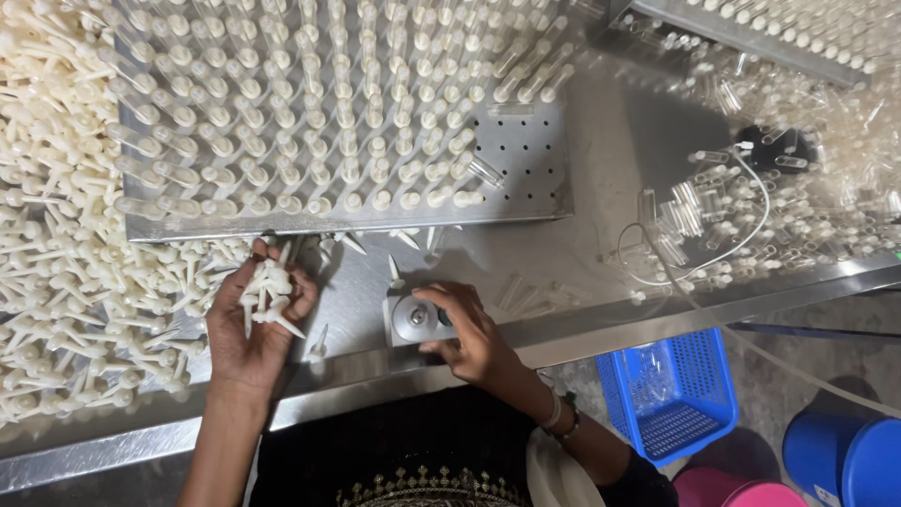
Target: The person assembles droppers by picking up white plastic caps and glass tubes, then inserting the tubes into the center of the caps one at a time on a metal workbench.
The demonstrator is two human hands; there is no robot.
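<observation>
Near the table's front edge, left hand (251, 314) cups a bunch of white pegs (267, 293) — palm up, fingers half curled. Right hand (466, 330) grips a round metal fixture (413, 319). Beyond, a tray (526, 155) of tubes.

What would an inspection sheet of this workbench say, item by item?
Surface: shiny steel table, a raised lip along its near edge.
Job's things: perforated metal tray packed with upright clear tubes; small cream plastic stoppers in the left hand; round metal fixture under the right hand.
Clutter: heap of cream stoppers at left; loose clear plastic tubes at right.
Grips: left hand cupped, palm up, around stoppers; right hand resting on the fixture.
Cables: thin white cord looping through the loose tubes.
Surroundings: blue plastic basket, blue drum, pink container below the table.
</observation>
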